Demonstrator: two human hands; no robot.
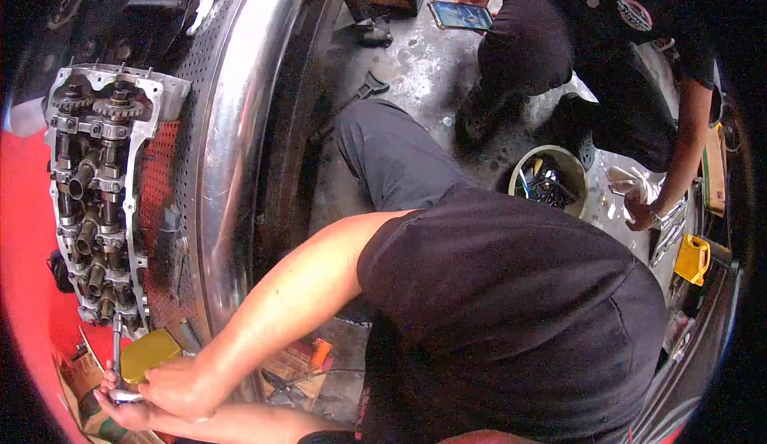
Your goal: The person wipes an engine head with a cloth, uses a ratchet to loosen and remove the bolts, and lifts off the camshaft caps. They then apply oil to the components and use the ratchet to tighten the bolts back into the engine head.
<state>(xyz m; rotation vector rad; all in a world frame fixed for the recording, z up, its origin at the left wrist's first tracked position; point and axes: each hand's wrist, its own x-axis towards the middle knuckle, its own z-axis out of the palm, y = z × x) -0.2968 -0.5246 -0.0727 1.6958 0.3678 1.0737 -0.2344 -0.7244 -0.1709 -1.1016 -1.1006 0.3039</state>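
Note:
My right hand [182, 386] and my left hand [118, 412] are together at the lower left, both closed on a metal ratchet wrench [117, 360]. Its thin shaft runs up to the lower end of an exposed engine cylinder head [96, 188]. The head shows camshafts, two sprockets at the top and several bearing caps. My right arm stretches from my black shirt down to the hands. My left forearm lies along the bottom edge.
A perforated chrome cover [232, 156] curves beside the engine, with red bodywork [24, 228] on the left and a yellow pad [148, 352] by my hands. Another person in black [591, 53] crouches top right near a tablet [461, 15], a bucket of tools [550, 179] and a yellow can [692, 258].

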